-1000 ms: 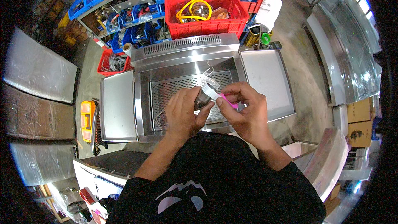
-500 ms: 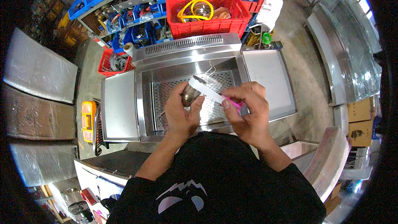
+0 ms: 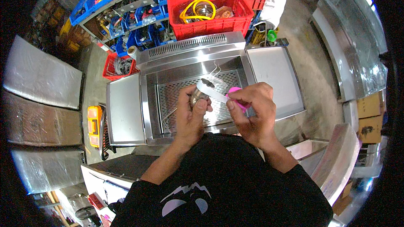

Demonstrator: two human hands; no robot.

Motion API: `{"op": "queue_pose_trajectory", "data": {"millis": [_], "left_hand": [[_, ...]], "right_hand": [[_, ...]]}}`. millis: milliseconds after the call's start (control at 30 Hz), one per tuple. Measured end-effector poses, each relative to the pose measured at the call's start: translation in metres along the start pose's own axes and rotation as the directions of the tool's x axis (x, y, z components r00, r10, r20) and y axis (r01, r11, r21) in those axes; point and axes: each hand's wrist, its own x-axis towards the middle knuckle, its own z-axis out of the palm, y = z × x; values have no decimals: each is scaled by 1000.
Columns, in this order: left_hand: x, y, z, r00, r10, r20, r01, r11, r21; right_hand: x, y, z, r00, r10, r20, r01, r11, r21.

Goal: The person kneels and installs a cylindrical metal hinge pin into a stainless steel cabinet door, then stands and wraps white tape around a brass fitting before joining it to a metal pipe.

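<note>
My left hand (image 3: 190, 117) is closed around a short cylindrical metal pipe fitting (image 3: 196, 97), its open end tilted up and away from me. White thread seal tape (image 3: 218, 95) is wrapped on the rim of that end and runs taut to the right. There my right hand (image 3: 257, 115) pinches the pink tape spool (image 3: 234, 91) between thumb and fingers. Both hands are above a stainless steel basin unit (image 3: 150, 113) with a perforated bottom plate (image 3: 170, 90). Bent thin wire or rod (image 3: 216, 68) shows behind the fitting.
Flat metal side panels (image 3: 126, 109) flank the basin. Behind it stand a red crate (image 3: 210, 29) with a yellow hose (image 3: 187, 11), and shelves of blue bins (image 3: 145, 35). An orange toolbox (image 3: 93, 126) is at the left. Wrapped panels (image 3: 42, 75) stand farther left.
My left hand has turned the fitting a little, so its open end shows more. The pink spool has tilted up and shows more above my right fingers. The view has shifted slightly.
</note>
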Motion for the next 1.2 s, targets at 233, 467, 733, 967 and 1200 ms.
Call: {"op": "queue_pose_trajectory", "data": {"millis": [233, 467, 733, 967, 1200], "left_hand": [[-6, 5, 7, 982, -134, 134, 173, 920, -352], [-7, 0, 9, 906, -277, 320, 416, 723, -551], [-6, 3, 7, 819, -353, 452, 563, 642, -520], [12, 5, -3, 645, -537, 544, 746, 594, -299], [5, 7, 0, 875, 405, 264, -476, 627, 617]], "right_hand": [[-2, 6, 3, 1000, 6, 16, -5, 999, -44], [-2, 8, 7, 999, 32, 12, -32, 999, -11], [0, 7, 4, 1000, 2, 21, -1, 999, -40], [-3, 23, 5, 985, 81, 152, -90, 995, 50], [-6, 32, -1, 867, 459, 195, -494, 843, 213]]}}
